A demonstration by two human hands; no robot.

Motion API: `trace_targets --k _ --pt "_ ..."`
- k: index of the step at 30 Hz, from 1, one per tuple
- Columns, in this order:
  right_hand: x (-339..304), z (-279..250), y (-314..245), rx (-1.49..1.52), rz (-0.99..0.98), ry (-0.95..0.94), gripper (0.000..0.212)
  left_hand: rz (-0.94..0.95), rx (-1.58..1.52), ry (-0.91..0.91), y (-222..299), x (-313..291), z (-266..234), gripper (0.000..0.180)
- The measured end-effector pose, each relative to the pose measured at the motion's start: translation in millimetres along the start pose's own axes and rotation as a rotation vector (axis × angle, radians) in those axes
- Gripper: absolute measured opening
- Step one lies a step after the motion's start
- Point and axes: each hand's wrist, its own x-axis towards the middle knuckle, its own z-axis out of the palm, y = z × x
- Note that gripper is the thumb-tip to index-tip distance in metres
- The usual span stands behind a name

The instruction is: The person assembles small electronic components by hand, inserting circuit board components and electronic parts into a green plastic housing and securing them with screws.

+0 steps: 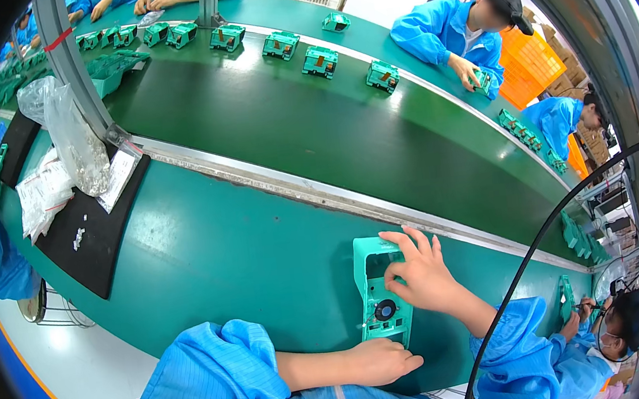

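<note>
1. Dark green conveyor belt (311, 122) sweeping from far left to near right, carrying a spaced row of green housings with brown inserts (281, 44) along its far edge; judged further along in assembly than the piece at the near station.

2. Green workbench (208, 250) on the near side, parted from the belt by a metal rail (271, 180); black mat (97, 231) at left, loaded with clear bags of small white parts (67, 132) and a few loose pieces.

3. Across the belt, at far right, a seated co-worker in a blue coat and dark cap (457, 29), bent over another green part; more blue sleeves at far left and near right.

4. Centre near: teal plastic housing (380, 290) lying flat on the workbench just short of the rail, a round black component already seated in its lower half, the upper window open and unfilled; work judged mid-stage, with the piece not yet on the belt.

5. Right hand (421, 273) spread over the housing's right edge, fingers pinched narrowly at the frame, whether around a small part cannot be told.

6. Left hand (383, 360) resting flat on the bench just near of the housing's bottom edge, loosely curled, holding nothing visible.
</note>
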Motion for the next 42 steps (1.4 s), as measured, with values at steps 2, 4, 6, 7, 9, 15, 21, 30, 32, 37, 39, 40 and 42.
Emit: trace_targets --k 2,4,6,7,9,15,21,30,32,37,39,40,42 --pt "-2 -1 -1 -0.013 0.013 0.003 0.006 0.014 0.002 0.016 1 1 0 0.022" --pt "-1 0 -2 -0.059 0.001 0.029 0.006 0.017 -0.004 0.015 1 1 0 0.022" --pt "0 2 -4 -0.074 0.006 0.030 0.005 0.014 -0.007 0.010 0 1 1 0.022" --pt "0 2 -5 -0.095 0.015 0.033 0.005 0.013 -0.005 0.003 0 1 1 0.022" --pt "2 4 -7 -0.087 0.040 0.041 0.007 0.016 -0.003 -0.007 -1 0 1 0.022" --pt "1 1 -2 -0.046 0.069 -0.001 0.014 0.024 0.012 -0.033 -2 2 4 0.022" --pt "-17 -21 21 -0.248 -0.206 0.125 0.020 0.012 -0.029 -0.017 -6 -4 0 0.021" --pt "-120 32 78 -0.427 0.205 0.671 0.016 0.122 -0.063 0.241 -1 -4 -29 0.014" --pt "-149 43 101 -0.451 0.349 0.723 0.013 0.042 -0.094 0.306 -6 -6 -33 0.011" --pt "-229 81 171 -0.469 1.191 0.815 0.014 -0.427 -0.571 0.359 -10 -4 -30 0.008" --pt "-258 92 194 -0.491 1.335 0.813 0.014 -0.666 -0.846 0.347 -16 0 -33 0.011" --pt "-262 91 199 -0.490 1.439 0.805 0.015 -0.763 -1.156 0.371 -19 1 -39 0.016" --pt "-271 90 203 -0.467 1.530 0.769 0.023 -0.841 -1.466 0.372 -27 5 -45 0.020"
